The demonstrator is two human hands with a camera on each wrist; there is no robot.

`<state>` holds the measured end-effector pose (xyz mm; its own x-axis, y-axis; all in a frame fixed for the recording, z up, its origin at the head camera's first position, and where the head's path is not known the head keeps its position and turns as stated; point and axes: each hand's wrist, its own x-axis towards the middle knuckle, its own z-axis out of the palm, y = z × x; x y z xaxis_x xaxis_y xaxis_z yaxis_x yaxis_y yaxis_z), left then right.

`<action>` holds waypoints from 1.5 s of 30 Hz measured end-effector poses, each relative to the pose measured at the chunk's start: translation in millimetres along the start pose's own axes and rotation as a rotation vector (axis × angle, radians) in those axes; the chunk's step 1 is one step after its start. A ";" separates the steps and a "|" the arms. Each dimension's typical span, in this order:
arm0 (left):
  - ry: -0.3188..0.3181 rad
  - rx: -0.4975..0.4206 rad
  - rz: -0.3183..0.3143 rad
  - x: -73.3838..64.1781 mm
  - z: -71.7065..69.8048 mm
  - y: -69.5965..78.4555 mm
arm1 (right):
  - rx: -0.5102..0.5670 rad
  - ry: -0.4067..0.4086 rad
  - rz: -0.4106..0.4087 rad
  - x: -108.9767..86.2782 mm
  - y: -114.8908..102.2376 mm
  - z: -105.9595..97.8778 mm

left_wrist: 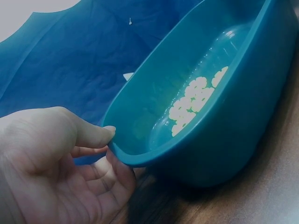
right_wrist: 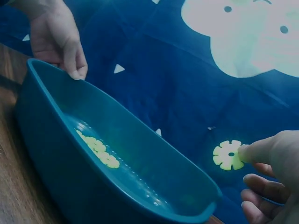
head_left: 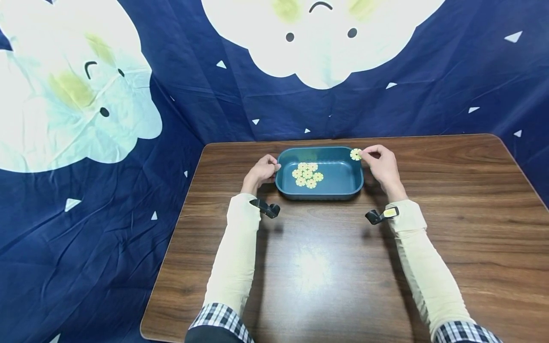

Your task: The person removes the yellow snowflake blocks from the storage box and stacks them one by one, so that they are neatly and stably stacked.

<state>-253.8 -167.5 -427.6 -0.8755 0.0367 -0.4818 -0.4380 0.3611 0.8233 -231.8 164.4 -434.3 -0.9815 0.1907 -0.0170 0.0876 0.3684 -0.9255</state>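
Observation:
A dark teal oval-cornered basin [head_left: 340, 178] stands on the wooden table. My left hand [head_left: 259, 171] grips its left end, the thumb over the rim and the fingers below it, as the left wrist view shows. Between the thumb and fingers of my right hand [head_left: 383, 166] is pinched a yellow flower-shaped plastic disc [right_wrist: 228, 161] with notched edges and a small centre hole. That disc is held up by the basin's far right corner. Several similar yellow discs [head_left: 301, 182] lie flat in a cluster on the basin's floor, left of its middle.
The brown wooden table [head_left: 317, 267] reaches back to a dark blue cloth [head_left: 184, 105] printed with white clouds and small triangles. This cloth also hangs along the left side. A small black device is strapped to each wrist over pale sleeves [head_left: 233, 247].

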 end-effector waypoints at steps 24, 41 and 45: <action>-0.008 -0.019 -0.011 -1.6 -0.2 2.6 | -0.078 0.030 0.140 0.3 39.7 -39.3; -0.008 -0.006 -0.016 0.1 -0.4 1.0 | -0.360 -0.079 0.193 -1.6 55.5 -51.4; -0.007 -0.008 -0.013 0.6 -0.2 0.7 | -0.374 -0.094 0.195 -0.1 56.9 -51.7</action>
<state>-254.7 -167.4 -427.2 -0.8681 0.0383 -0.4949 -0.4513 0.3542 0.8191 -217.9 232.3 -467.4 -0.9503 0.2122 -0.2278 0.3113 0.6415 -0.7012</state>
